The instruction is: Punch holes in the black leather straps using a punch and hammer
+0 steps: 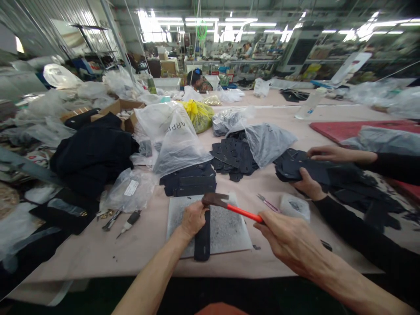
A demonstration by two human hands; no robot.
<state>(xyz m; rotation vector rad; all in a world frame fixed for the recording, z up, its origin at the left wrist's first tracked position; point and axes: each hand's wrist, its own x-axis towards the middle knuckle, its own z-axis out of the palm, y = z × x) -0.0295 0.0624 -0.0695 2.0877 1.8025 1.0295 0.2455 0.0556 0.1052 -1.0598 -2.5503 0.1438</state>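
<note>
My right hand [288, 234] grips the red handle of a hammer [243, 211]. The dark hammer head is level with the fingertips of my left hand [193, 219]. Those fingers are pinched closed over a long dark strip [202, 238]; the hammer head hides their tips, and what they hold cannot be made out. Beneath the strip lies a pale, speckled board [229, 229]. Just beyond the board is a stack of dark strips [193, 183], partly under a clear plastic bag [173, 135].
On the right, another person's hands [310, 183] handle dark pieces [288, 164]. A pen-like tool [267, 203] and a small clear bag [295, 206] lie near my right hand. A white-bodied bottle with a needle tip [129, 222] is left of the board. More dark pieces [234, 157] lie behind.
</note>
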